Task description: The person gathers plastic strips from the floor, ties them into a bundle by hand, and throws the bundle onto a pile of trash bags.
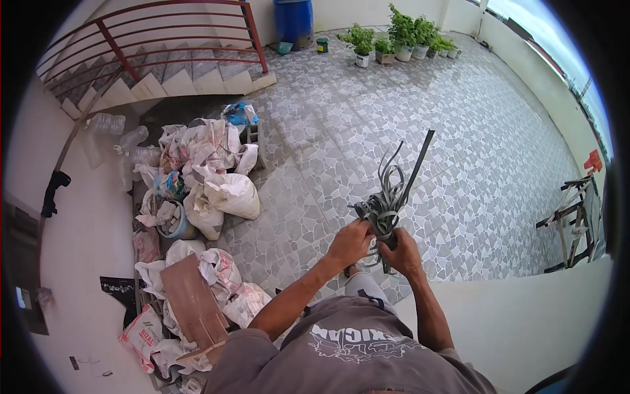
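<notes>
A bundle of dark grey-green strips (pixel 382 211) is held up in front of my body, with loose loops at its top and one long straight strip sticking up to the right. My left hand (pixel 352 243) grips the bundle's lower left side, its fingers closed. Against the lower right side, my right hand (pixel 401 253) is closed on the same bundle. Both hands are close together, and some strip ends hang below them. The fingertips are partly hidden by the strips.
Filled sacks (pixel 233 195) and a brown board (pixel 191 299) lie along the left wall. Red railings (pixel 111 47) edge the stairs. A blue barrel (pixel 294 25) and potted plants (pixel 402 39) stand at the back. A metal frame (pixel 572 220) is at right.
</notes>
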Demonstrator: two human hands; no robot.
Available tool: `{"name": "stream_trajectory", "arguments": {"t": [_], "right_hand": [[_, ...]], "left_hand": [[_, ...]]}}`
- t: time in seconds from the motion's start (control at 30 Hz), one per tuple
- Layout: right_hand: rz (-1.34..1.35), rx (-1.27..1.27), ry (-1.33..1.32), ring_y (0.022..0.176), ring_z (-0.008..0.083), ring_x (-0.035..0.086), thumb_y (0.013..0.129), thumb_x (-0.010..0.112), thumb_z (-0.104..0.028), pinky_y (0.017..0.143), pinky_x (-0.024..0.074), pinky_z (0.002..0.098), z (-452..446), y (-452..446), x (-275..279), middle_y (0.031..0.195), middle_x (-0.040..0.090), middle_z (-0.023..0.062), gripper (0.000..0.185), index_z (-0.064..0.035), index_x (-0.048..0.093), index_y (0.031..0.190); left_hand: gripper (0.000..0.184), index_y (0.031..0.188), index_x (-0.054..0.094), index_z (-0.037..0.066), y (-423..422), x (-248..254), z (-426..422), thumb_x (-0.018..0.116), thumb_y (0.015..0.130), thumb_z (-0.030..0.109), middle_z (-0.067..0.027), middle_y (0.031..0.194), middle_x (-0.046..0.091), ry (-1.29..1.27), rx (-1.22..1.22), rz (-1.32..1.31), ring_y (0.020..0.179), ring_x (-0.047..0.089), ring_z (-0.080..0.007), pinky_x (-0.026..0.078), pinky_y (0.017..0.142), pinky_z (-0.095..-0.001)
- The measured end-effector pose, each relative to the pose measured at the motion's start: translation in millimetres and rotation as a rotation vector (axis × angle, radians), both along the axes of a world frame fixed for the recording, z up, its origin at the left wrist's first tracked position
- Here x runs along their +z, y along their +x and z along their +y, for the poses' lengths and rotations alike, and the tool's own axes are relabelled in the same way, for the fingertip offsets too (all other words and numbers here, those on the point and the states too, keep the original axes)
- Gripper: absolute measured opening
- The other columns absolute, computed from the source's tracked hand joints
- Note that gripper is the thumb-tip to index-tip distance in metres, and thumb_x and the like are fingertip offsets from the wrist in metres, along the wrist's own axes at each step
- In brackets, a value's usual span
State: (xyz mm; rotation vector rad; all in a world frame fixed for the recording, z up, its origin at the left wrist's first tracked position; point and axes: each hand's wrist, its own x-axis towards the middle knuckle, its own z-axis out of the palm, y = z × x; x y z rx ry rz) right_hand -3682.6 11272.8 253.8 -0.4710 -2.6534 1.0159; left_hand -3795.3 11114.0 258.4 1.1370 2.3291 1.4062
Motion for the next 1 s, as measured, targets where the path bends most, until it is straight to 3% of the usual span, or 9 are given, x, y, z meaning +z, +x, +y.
{"name": "stream_trajectory", "arguments": {"t": [0.1, 0.3, 0.53, 0.67, 0.8, 1.0], "right_hand": [[0.017, 0.098, 0.049, 0.083, 0.0404, 0.065, 0.077, 0.078, -0.024, 0.071, 0.0516, 0.0464, 42, -104, 5, 0.092, 0.064, 0.0215, 0.044, 0.0004, 0.055, 0.105], [-0.021, 0.428, 0.013, 0.084, 0.0419, 0.064, 0.079, 0.077, -0.025, 0.071, 0.0512, 0.0472, 85, -286, 42, 0.092, 0.062, 0.0220, 0.042, 0.0014, 0.056, 0.104], [-0.063, 0.612, 0.032, 0.086, 0.0420, 0.064, 0.081, 0.076, -0.026, 0.072, 0.0513, 0.0472, 111, -448, 8, 0.094, 0.062, 0.0229, 0.041, 0.0019, 0.058, 0.105], [-0.112, 0.552, 0.060, 0.083, 0.0405, 0.066, 0.080, 0.076, -0.025, 0.071, 0.0519, 0.0452, 140, -548, 1, 0.093, 0.065, 0.0215, 0.038, 0.0022, 0.061, 0.101], [-0.121, 0.462, 0.054, 0.079, 0.0374, 0.068, 0.080, 0.077, -0.025, 0.069, 0.0522, 0.0412, 180, -639, 15, 0.089, 0.068, 0.0196, 0.034, 0.0024, 0.063, 0.094], [-0.293, 0.318, -0.022, 0.075, 0.0261, 0.071, 0.085, 0.074, -0.028, 0.067, 0.0523, 0.0364, 236, -771, 2, 0.082, 0.071, 0.0172, 0.033, 0.0023, 0.066, 0.095]], "left_hand": [[0.014, 0.097, 0.066, 0.002, -85, 15, 35, 0.066, 0.085, 0.010, -0.0173, 0.088, 0.067, -0.044, 0.124, 0.003, 0.084, 0.066, -0.0368, 0.051, 0.076, -0.0445], [0.015, 0.093, 0.066, 0.000, -221, 43, 52, 0.072, 0.081, 0.006, -0.0162, 0.084, 0.068, 0.135, 0.361, -0.098, 0.078, 0.068, -0.0331, 0.053, 0.070, -0.0411], [0.017, 0.094, 0.068, -0.001, -350, 4, 72, 0.075, 0.084, 0.011, -0.0073, 0.083, 0.072, 0.206, 0.567, -0.394, 0.075, 0.068, -0.0129, 0.054, 0.069, -0.0285], [0.020, 0.093, 0.068, -0.001, -458, -28, 105, 0.076, 0.084, 0.015, -0.0073, 0.082, 0.072, 0.223, 0.543, -0.478, 0.074, 0.068, -0.0127, 0.054, 0.069, -0.0286], [0.019, 0.093, 0.067, -0.001, -563, -31, 154, 0.076, 0.084, 0.013, -0.0081, 0.083, 0.072, 0.378, 0.446, -0.482, 0.077, 0.068, -0.0148, 0.054, 0.072, -0.0296], [0.025, 0.102, 0.066, 0.000, -690, -18, 167, 0.073, 0.086, 0.018, -0.0120, 0.094, 0.071, 0.304, 0.361, -0.451, 0.081, 0.070, -0.0191, 0.055, 0.075, -0.0326]]}}
